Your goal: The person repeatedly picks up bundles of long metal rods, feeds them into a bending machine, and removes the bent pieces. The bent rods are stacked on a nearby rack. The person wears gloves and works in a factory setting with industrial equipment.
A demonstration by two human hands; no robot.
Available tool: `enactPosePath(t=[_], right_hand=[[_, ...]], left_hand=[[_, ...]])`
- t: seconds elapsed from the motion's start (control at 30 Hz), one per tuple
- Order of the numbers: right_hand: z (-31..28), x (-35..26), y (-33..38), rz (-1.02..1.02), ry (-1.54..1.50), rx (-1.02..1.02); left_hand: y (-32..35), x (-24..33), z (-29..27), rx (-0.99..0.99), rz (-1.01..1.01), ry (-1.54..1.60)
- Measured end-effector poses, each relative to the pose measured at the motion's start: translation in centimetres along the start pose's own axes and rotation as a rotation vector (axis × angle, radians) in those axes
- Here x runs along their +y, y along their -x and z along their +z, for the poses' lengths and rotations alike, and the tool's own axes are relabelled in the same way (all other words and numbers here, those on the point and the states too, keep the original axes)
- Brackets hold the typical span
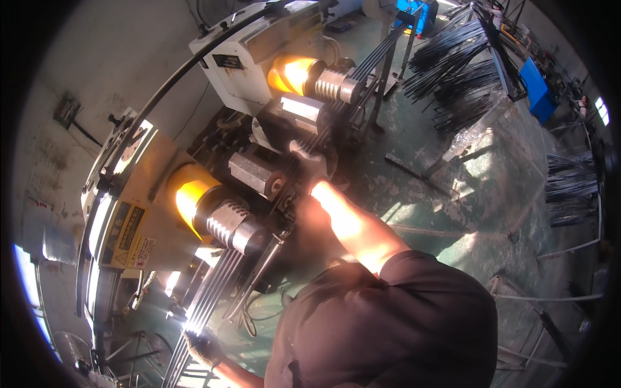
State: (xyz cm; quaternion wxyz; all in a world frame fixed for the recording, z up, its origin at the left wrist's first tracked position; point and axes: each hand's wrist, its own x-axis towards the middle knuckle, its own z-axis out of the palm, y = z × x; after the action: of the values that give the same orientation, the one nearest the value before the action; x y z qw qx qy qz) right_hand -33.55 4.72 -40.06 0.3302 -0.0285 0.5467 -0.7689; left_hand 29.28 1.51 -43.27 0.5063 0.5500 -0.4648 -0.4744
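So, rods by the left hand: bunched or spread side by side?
Spread: the rods show as separate parallel lines above the left hand.

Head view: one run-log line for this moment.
left hand: on thin rods, grip unclear | right hand: at rods between lower ridged roller and upper ridged roller, grip unclear | rods: run past both rollers
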Motion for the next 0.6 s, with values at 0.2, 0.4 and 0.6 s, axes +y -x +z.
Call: enactPosePath(t=[0.2,0.4,0.6], right_hand=[[-0.2,0.5,0.3,-0.123,0.425,0.114],[0.1,-1.1,1.1,-0.107,0.386,0.078],[-0.2,0.9,-0.4,-0.085,0.333,0.132]], left_hand=[[-0.6,-1.2,1.8,0.034,0.38,-0.745],[0.4,-1.0,4.0,-0.028,0.26,-0.4],[1.6,1.2,4.0,-0.003,0.248,-0.226]])
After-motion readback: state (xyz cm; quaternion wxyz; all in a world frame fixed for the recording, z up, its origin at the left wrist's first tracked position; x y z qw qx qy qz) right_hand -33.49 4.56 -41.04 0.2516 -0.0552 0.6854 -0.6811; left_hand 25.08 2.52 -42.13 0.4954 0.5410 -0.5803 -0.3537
